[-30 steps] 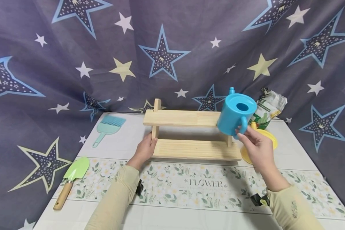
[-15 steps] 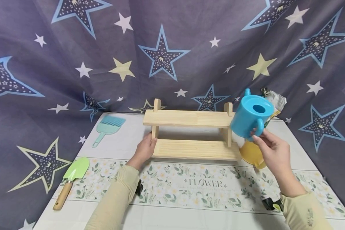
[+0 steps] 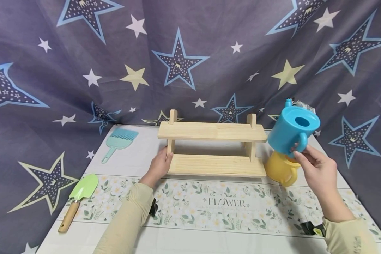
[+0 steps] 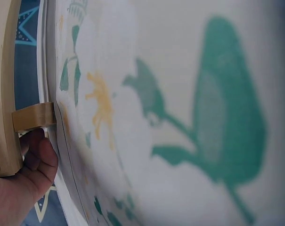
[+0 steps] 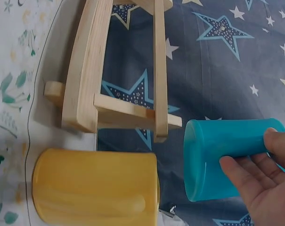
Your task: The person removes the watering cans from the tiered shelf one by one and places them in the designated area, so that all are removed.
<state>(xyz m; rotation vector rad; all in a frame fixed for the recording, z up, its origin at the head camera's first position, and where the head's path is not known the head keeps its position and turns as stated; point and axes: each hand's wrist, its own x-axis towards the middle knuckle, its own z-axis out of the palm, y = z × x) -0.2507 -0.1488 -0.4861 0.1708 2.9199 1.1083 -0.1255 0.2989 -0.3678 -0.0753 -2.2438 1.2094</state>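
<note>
A two-tier wooden shelf (image 3: 216, 165) stands at the middle of the table. My left hand (image 3: 160, 164) grips its left end, thumb by the upright. In the left wrist view, curled fingers (image 4: 43, 157) reach behind the wood. My right hand (image 3: 319, 171) holds a blue watering can (image 3: 285, 132) by its handle, raised at the shelf's right. Its top opening faces the camera and its short spout points to the back. Below it, a yellow watering can (image 3: 277, 169) stands on the table, partly covered by the blue one in the head view.
A light blue dustpan with brush (image 3: 119, 141) lies at the back left. A green trowel (image 3: 79, 197) with a wooden handle lies near the left edge. A bag (image 3: 304, 106) stands at the back right, mostly hidden. A dark star-patterned curtain (image 3: 190, 102) hangs behind the table.
My right hand has carried the blue watering can rightward, from in front of the shelf's right end to above the yellow can, now overlapping the bag. My left hand has stayed put.
</note>
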